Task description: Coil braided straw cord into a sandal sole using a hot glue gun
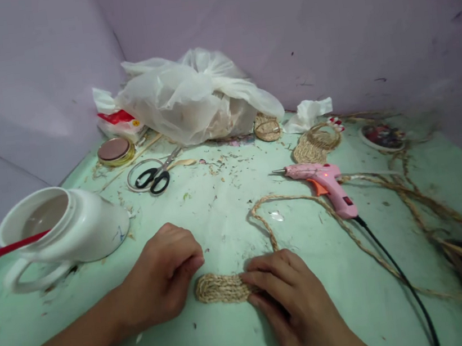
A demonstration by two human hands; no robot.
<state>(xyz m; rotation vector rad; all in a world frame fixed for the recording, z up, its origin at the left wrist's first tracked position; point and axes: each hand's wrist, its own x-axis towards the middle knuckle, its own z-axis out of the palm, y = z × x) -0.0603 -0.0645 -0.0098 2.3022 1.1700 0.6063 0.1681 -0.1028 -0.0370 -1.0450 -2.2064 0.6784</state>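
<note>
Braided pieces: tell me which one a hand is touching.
The oblong piece, its end under the right hand; the round piece by the plastic bag and the looped piece beyond the pink glue gun lie untouched.

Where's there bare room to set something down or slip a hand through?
The table between the scissors and the pink glue gun looks most open, though small scraps dot it. Another patch lies between the right hand and the braided rope. It's crowded along the back, around the plastic bag, and at far right, where loose strands spread.
</note>
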